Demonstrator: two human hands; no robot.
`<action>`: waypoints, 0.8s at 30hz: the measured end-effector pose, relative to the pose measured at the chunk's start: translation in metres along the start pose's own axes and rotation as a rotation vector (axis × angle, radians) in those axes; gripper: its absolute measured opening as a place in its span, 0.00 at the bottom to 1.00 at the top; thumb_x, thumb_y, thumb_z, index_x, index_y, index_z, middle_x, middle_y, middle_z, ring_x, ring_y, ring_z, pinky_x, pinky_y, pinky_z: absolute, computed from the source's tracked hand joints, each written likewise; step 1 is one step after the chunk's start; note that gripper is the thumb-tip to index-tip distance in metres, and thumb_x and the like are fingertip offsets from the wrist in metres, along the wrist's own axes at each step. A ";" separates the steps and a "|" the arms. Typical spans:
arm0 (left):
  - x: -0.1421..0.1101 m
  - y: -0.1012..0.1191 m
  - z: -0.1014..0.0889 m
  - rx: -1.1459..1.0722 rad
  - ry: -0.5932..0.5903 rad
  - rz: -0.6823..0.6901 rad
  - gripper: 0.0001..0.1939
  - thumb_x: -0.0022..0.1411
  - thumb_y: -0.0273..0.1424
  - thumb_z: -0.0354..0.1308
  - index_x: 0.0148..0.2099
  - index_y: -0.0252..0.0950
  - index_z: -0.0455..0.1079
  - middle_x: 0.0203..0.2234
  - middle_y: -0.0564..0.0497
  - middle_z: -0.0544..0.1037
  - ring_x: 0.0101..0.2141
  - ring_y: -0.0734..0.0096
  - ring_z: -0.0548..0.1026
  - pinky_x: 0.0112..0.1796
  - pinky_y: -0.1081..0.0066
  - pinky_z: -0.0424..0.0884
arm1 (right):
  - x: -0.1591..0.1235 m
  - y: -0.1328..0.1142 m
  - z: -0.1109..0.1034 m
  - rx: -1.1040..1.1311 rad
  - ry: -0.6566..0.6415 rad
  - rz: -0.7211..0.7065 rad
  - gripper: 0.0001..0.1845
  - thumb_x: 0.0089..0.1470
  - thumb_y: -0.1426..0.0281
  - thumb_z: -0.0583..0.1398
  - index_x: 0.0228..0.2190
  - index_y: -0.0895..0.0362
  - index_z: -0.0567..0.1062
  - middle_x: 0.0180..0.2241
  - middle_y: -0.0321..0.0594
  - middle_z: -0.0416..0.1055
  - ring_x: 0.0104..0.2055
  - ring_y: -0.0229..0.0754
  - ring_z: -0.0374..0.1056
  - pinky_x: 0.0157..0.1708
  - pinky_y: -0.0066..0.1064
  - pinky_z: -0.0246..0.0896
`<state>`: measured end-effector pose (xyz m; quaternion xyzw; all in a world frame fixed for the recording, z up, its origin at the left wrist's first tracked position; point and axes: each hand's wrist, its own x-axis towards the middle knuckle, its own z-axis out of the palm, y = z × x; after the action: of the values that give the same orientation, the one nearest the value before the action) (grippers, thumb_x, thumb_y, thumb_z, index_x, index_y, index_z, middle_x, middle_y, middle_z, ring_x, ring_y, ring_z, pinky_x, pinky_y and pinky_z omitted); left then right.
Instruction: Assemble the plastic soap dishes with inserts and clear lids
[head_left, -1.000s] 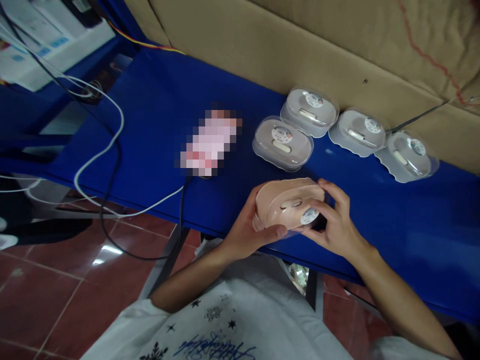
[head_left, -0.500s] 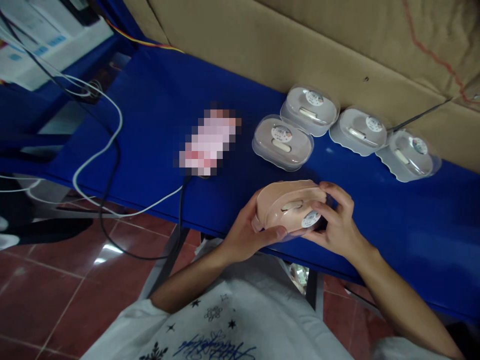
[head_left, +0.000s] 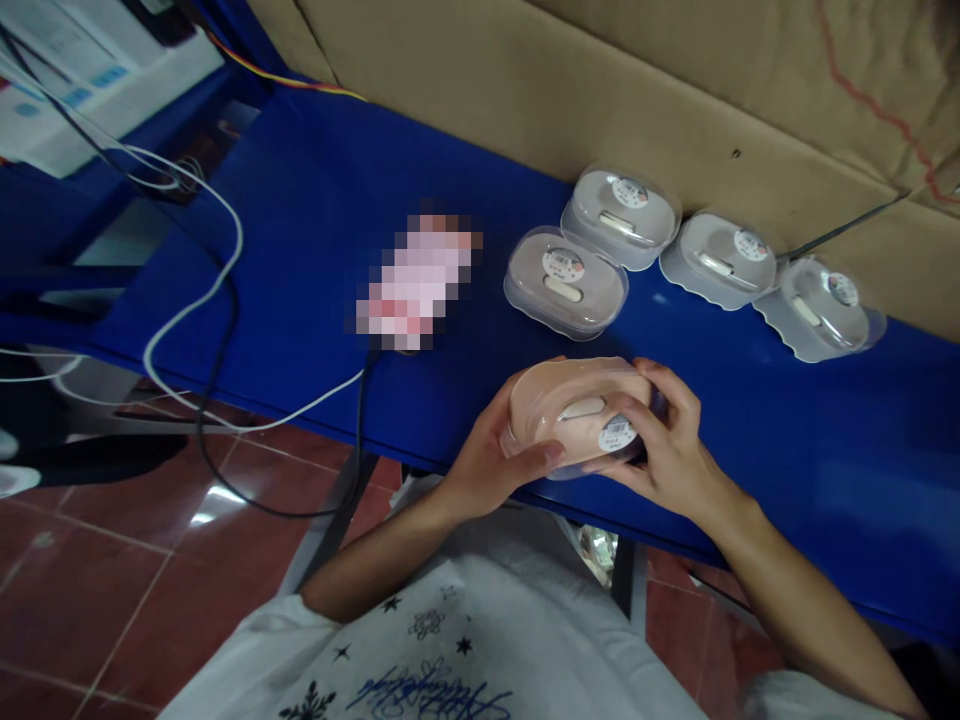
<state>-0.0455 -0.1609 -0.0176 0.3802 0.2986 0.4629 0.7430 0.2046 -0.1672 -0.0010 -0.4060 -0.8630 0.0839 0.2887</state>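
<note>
A peach-coloured oval plastic box with a clear lid (head_left: 577,385) is held between both hands over the front edge of the blue table. It carries a pale oblong tab and a round barcode label. My left hand (head_left: 491,455) grips its left end, thumb on top of the lid. Around the right end close the fingers of my right hand (head_left: 671,435), its thumb resting on the lid by the label. Parts of the fingers are hidden beneath the box. Several similar oval boxes with greyish tops stand farther back, the nearest (head_left: 566,285) just beyond my hands.
A blurred-out pink rectangular thing (head_left: 420,280) lies left of the boxes. White and black cables (head_left: 236,250) loop off the table's left side. Brown cardboard (head_left: 600,90) stands along the back edge of the blue table (head_left: 315,220).
The held box has tilted slightly and shifted a little to the left. My right thumb has moved a bit inward over the lid. Both hands keep hold of it.
</note>
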 end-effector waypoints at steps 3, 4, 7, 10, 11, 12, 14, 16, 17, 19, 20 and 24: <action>-0.001 0.001 0.001 -0.032 0.016 -0.022 0.43 0.59 0.52 0.75 0.72 0.46 0.68 0.67 0.43 0.75 0.67 0.44 0.72 0.68 0.48 0.66 | 0.000 0.000 -0.002 -0.044 0.007 -0.013 0.53 0.58 0.55 0.73 0.75 0.38 0.55 0.71 0.50 0.53 0.71 0.69 0.61 0.67 0.69 0.68; -0.001 0.002 0.002 -0.049 0.021 -0.025 0.44 0.59 0.52 0.75 0.71 0.46 0.68 0.67 0.43 0.75 0.67 0.44 0.71 0.68 0.49 0.65 | 0.000 0.000 -0.002 -0.060 0.015 -0.019 0.52 0.58 0.56 0.73 0.75 0.38 0.56 0.72 0.49 0.53 0.72 0.69 0.60 0.67 0.69 0.67; 0.002 0.007 0.005 -0.136 0.073 -0.063 0.41 0.60 0.51 0.74 0.71 0.48 0.69 0.64 0.46 0.78 0.65 0.48 0.74 0.66 0.52 0.68 | -0.001 -0.005 -0.003 -0.117 0.058 -0.084 0.46 0.61 0.63 0.72 0.73 0.39 0.61 0.75 0.45 0.51 0.76 0.67 0.55 0.71 0.66 0.64; 0.005 0.013 0.007 -0.236 0.149 -0.142 0.35 0.66 0.50 0.70 0.70 0.46 0.68 0.61 0.47 0.80 0.61 0.51 0.78 0.62 0.56 0.74 | 0.002 -0.010 -0.009 -0.147 0.044 -0.135 0.42 0.61 0.71 0.71 0.71 0.40 0.66 0.76 0.41 0.56 0.78 0.63 0.54 0.72 0.60 0.65; 0.005 0.014 0.008 -0.255 0.166 -0.160 0.34 0.67 0.50 0.69 0.70 0.45 0.68 0.61 0.47 0.80 0.60 0.52 0.79 0.60 0.57 0.75 | 0.003 -0.011 -0.012 -0.141 0.018 -0.133 0.42 0.61 0.71 0.71 0.71 0.40 0.67 0.75 0.42 0.59 0.77 0.62 0.55 0.71 0.60 0.66; 0.006 0.015 0.008 -0.265 0.178 -0.168 0.34 0.68 0.49 0.68 0.70 0.44 0.67 0.61 0.47 0.81 0.60 0.52 0.79 0.60 0.57 0.76 | 0.005 -0.012 -0.015 -0.131 -0.010 -0.130 0.42 0.61 0.70 0.72 0.71 0.40 0.67 0.73 0.43 0.62 0.77 0.62 0.57 0.70 0.60 0.67; 0.007 0.015 0.008 -0.275 0.191 -0.172 0.34 0.68 0.49 0.68 0.70 0.45 0.66 0.61 0.47 0.81 0.60 0.54 0.79 0.58 0.58 0.77 | 0.009 -0.012 -0.020 -0.116 -0.049 -0.134 0.42 0.60 0.66 0.73 0.71 0.41 0.67 0.72 0.45 0.66 0.75 0.62 0.60 0.69 0.60 0.69; 0.008 0.013 0.007 -0.285 0.202 -0.174 0.32 0.70 0.51 0.66 0.70 0.46 0.67 0.61 0.48 0.81 0.60 0.54 0.80 0.58 0.57 0.78 | 0.011 -0.011 -0.024 -0.118 -0.045 -0.155 0.40 0.61 0.64 0.73 0.70 0.44 0.68 0.70 0.46 0.69 0.75 0.61 0.61 0.69 0.60 0.69; 0.009 0.012 0.007 -0.289 0.204 -0.177 0.31 0.70 0.52 0.65 0.69 0.46 0.68 0.61 0.48 0.81 0.60 0.53 0.80 0.58 0.57 0.78 | 0.012 -0.010 -0.024 -0.124 -0.040 -0.165 0.39 0.61 0.65 0.72 0.70 0.44 0.69 0.69 0.47 0.70 0.75 0.61 0.61 0.69 0.59 0.69; 0.011 0.011 0.005 -0.284 0.198 -0.201 0.30 0.70 0.53 0.64 0.66 0.45 0.72 0.59 0.49 0.83 0.60 0.49 0.80 0.58 0.55 0.78 | 0.012 -0.009 -0.025 -0.123 -0.036 -0.178 0.36 0.63 0.66 0.71 0.69 0.45 0.70 0.66 0.47 0.73 0.74 0.60 0.63 0.69 0.60 0.69; 0.011 0.010 0.005 -0.278 0.198 -0.209 0.30 0.70 0.54 0.64 0.65 0.44 0.73 0.57 0.49 0.84 0.60 0.47 0.80 0.58 0.55 0.78 | 0.011 -0.008 -0.026 -0.112 -0.035 -0.182 0.36 0.63 0.65 0.71 0.69 0.46 0.70 0.65 0.47 0.75 0.73 0.61 0.64 0.68 0.61 0.70; 0.011 0.006 0.004 -0.247 0.176 -0.242 0.31 0.70 0.57 0.62 0.64 0.41 0.76 0.54 0.47 0.85 0.60 0.46 0.79 0.57 0.54 0.80 | 0.009 -0.005 -0.028 -0.042 0.029 -0.136 0.44 0.61 0.55 0.72 0.72 0.49 0.66 0.65 0.51 0.75 0.67 0.63 0.73 0.61 0.59 0.78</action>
<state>-0.0404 -0.1504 -0.0112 0.2058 0.3468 0.4346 0.8053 0.2130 -0.1662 0.0277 -0.3537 -0.8858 0.0401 0.2977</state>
